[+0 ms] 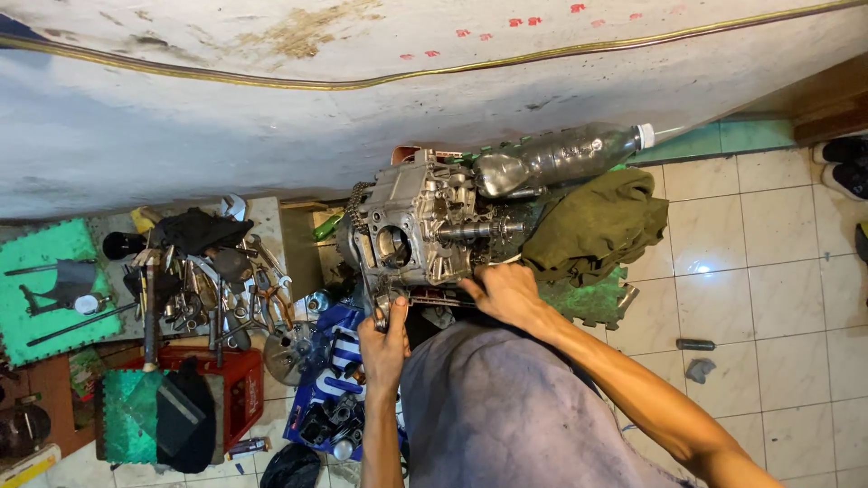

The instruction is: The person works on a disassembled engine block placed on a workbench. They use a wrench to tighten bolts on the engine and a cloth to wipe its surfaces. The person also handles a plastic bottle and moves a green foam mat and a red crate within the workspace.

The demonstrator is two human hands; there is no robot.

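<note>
A grey metal engine block (418, 224) with a round opening and a drive chain (354, 210) on its left side sits on the floor in front of me. My left hand (383, 343) grips the block's lower left corner, fingers closed on a small part there. At the block's lower right edge my right hand (504, 291) rests on the casing with its fingers curled under the rim. A geared shaft (479, 229) sticks out of the block toward the right.
A dark plastic bottle (565, 154) lies behind the block. An olive cloth (599, 226) lies on green foam mats at right. A pile of wrenches and tools (210, 280) sits at left beside a red crate (237, 380) and a blue tray (330, 389) of parts. White floor tiles spread right.
</note>
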